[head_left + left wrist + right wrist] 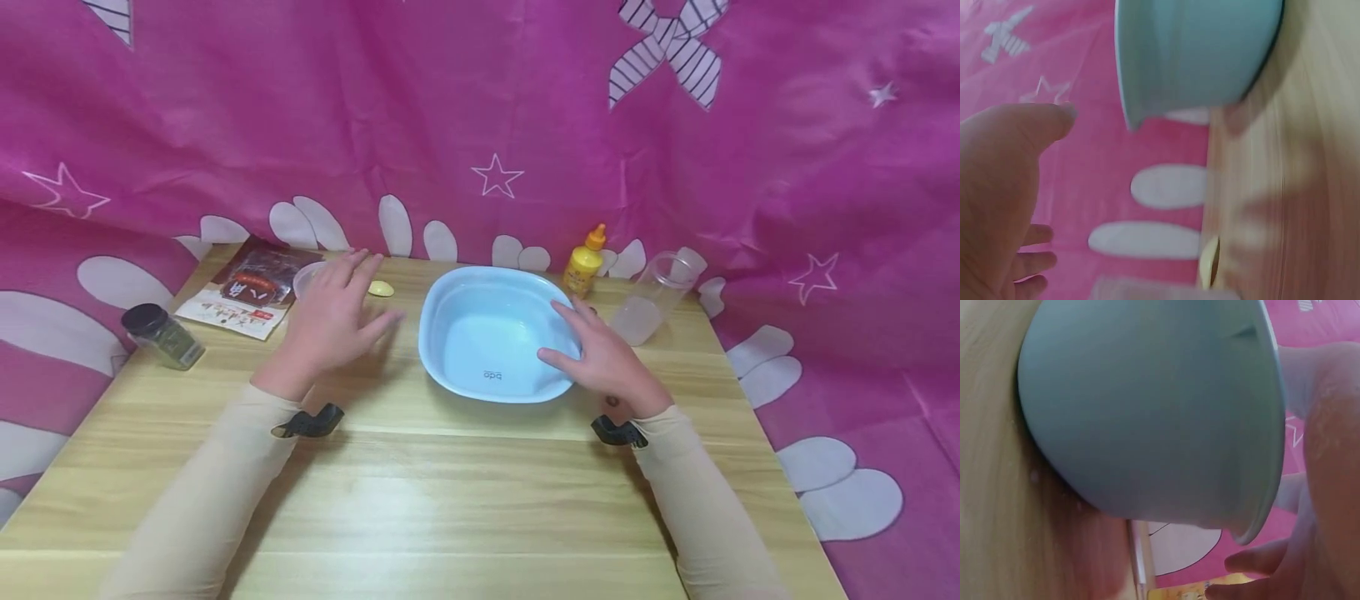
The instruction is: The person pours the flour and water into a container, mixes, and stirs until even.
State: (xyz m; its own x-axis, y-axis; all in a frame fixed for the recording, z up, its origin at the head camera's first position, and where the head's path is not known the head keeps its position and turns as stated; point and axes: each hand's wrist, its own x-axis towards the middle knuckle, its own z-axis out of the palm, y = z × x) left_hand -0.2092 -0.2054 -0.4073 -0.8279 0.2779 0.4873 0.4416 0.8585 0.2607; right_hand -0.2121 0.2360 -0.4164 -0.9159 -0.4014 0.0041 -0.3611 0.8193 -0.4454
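Note:
A light-blue plastic basin [495, 333] stands on the table, its lettering upside down. My right hand [600, 354] is at the basin's right rim, thumb over the inside and fingers loosely spread. In the right wrist view the basin's outer wall [1147, 412] fills the middle, the fingers beside its rim; firm contact cannot be made out. To the left, my left hand [333, 312] hovers with fingers extended and nothing held. It partly hides a clear plastic container [303, 279]. A yellow spoon [381, 288] lies just beyond its thumb.
At the left lie a brown-and-white food packet [251, 287] and a black-lidded spice jar [163, 336]. Behind the basin's right side stands a yellow squeeze bottle [583, 262], beside a tilted-looking clear plastic jar [652, 300]. A pink curtain [420, 108] hangs behind the table [420, 508].

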